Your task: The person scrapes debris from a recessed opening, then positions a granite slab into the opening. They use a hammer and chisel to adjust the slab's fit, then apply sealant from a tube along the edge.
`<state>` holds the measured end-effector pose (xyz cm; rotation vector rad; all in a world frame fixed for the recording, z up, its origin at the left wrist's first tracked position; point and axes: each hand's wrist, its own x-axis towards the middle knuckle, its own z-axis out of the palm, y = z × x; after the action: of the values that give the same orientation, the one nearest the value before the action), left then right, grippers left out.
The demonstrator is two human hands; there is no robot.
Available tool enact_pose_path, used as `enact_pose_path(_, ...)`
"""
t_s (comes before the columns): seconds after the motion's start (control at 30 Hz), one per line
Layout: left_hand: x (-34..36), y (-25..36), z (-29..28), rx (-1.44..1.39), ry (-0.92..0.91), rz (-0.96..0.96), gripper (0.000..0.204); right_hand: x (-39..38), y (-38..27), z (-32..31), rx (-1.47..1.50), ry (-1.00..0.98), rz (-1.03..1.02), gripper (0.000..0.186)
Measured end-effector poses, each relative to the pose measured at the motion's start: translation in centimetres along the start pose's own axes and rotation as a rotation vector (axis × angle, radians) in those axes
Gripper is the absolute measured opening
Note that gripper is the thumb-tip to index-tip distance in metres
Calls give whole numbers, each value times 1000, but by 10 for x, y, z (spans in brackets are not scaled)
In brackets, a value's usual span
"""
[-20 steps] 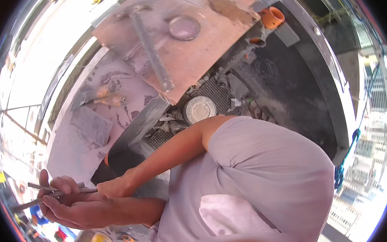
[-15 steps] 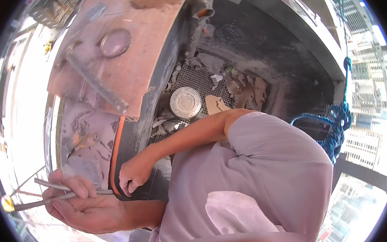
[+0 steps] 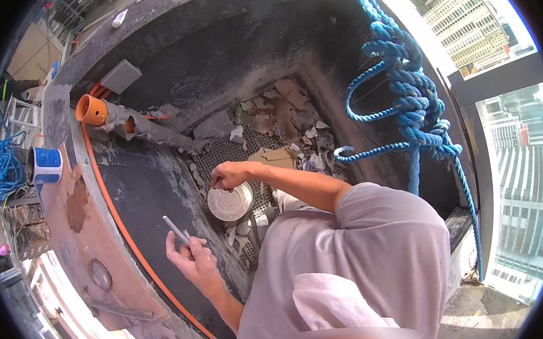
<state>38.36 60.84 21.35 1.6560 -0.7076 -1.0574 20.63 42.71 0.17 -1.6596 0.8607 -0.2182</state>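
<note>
**Right hand at the can, left hand holding a metal rod**

The right hand [image 3: 227, 174], which a moment ago hung close to the left hand, has crossed to the round can [image 3: 231, 203]; the work in hand is thus, it appears, now divided between can and rod. The view has also swung, bringing the blue rope [image 3: 411, 92] in large at the right. The can stands on the black grating [image 3: 211, 154] at the bottom of the pit, just below the right fingers. These are bunched and point downward at its rim; whether they pinch anything cannot be told. The left hand [image 3: 193, 261], raised beside the dark wall [image 3: 143, 208], pinches a rod [image 3: 173, 225] between thumb and fingers, one end projecting upward; whether a second rod lies within the grip is unclear.

Materials: the rod is slender, smooth and grey; the can is squat, with a pale, dusty, scuffed top. The grating is a coarse square mesh, partly covered by torn scraps [image 3: 289, 100] and a flat piece of tan cardboard [image 3: 274, 157]. The rope is thick, twisted and heavily knotted. An orange hose [image 3: 113, 207] curves along the wall's edge.
</note>
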Motion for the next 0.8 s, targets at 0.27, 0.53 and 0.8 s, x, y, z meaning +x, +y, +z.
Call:
enact_pose_path(0.27,52,-22,141,140,-311,-124,18,-71,62,-187,373,679,148,25)
enact_pose_path(0.53,107,-15,253,347,-903,192,19,-137,127,-290,1018,1367,-192,15)
enact_pose_path(0.8,192,6,382,272,-1161,141,16,-176,113,-361,917,1720,-225,27)
